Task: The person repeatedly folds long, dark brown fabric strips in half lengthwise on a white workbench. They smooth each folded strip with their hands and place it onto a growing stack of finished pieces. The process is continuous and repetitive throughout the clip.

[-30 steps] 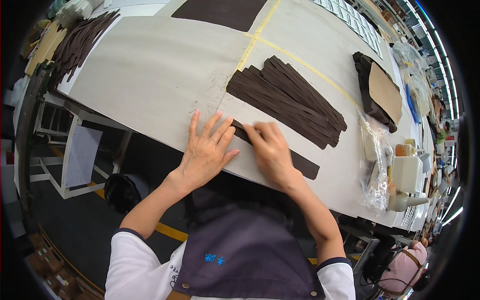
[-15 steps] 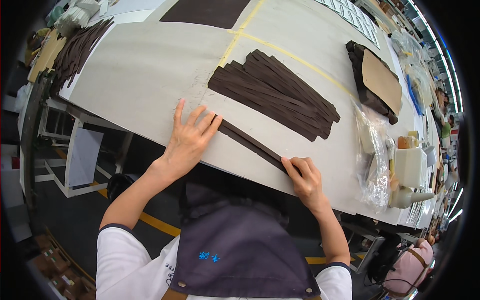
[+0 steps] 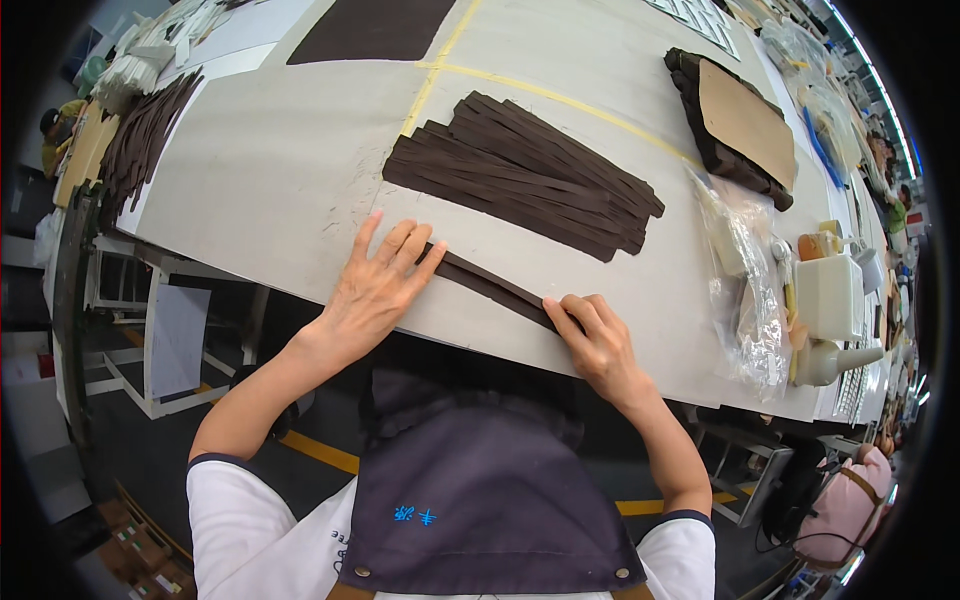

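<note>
A long dark brown strip (image 3: 492, 284), which looks like fabric or leather, lies along the near edge of the table, with a lengthwise fold or second layer showing. My left hand (image 3: 380, 285) rests on the table with its fingers spread, thumb and fingertips pressing the strip's left end. At the other end my right hand (image 3: 600, 345) pinches the strip between thumb and fingers, hiding that end. Just beyond lies a pile of similar dark brown strips (image 3: 520, 180), fanned and overlapping.
A dark brown sheet (image 3: 370, 30) lies at the far side, and more strips (image 3: 150, 140) hang at the far left. To the right are a dark bundle topped with a tan board (image 3: 745, 125), a clear plastic bag (image 3: 745, 290) and a white container (image 3: 830, 295). Yellow tape (image 3: 560, 103) crosses the table.
The whole view has shifted slightly. My right hand stays pinched on the strip, whose upper layer now stands a little more apart near that hand. My left hand keeps its place on the other end.
</note>
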`<state>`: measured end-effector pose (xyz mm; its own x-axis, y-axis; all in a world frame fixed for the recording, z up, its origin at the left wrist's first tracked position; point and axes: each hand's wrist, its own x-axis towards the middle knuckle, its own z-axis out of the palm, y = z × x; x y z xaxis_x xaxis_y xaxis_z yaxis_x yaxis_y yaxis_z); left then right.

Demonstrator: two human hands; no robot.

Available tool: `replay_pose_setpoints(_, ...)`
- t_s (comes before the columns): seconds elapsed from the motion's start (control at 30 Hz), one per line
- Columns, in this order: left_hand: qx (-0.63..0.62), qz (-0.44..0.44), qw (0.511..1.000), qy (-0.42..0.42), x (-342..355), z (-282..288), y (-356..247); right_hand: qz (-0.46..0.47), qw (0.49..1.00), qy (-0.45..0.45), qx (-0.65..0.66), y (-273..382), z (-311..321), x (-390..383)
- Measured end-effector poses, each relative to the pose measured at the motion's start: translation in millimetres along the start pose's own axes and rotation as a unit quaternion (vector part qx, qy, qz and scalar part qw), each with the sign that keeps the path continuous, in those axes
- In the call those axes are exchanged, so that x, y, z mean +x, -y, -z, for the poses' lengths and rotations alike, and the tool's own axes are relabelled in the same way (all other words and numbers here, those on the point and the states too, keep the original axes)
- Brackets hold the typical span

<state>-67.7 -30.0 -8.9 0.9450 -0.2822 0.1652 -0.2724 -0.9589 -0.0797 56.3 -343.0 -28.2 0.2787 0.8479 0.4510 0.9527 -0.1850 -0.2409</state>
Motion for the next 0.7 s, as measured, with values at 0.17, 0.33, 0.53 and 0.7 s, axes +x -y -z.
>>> replay_pose_setpoints(0.17, -0.019, -0.021, 0.999, -0.022, -2.8, -15.4, -1.0, 0.008, 1.000, -0.002, -0.013, -1.2, 3.3, -5.6)
replay_pose_setpoints(0.33, 0.069, -0.007, 0.996, 0.063, 8.9, 6.0, -28.9, 0.021, 0.999, 0.025, -0.029, -7.1, 19.2, -24.6)
replay_pose_setpoints(0.53, 0.086, -0.001, 0.986, 0.140, 26.3, 30.0, -39.5, 0.012, 0.999, 0.033, -0.039, -5.0, 27.4, -27.6)
replay_pose_setpoints(0.7, -0.063, -0.036, 0.997, -0.037, 27.3, 0.2, -55.9, 0.024, 0.998, 0.015, -0.053, -5.1, 24.8, -28.1)
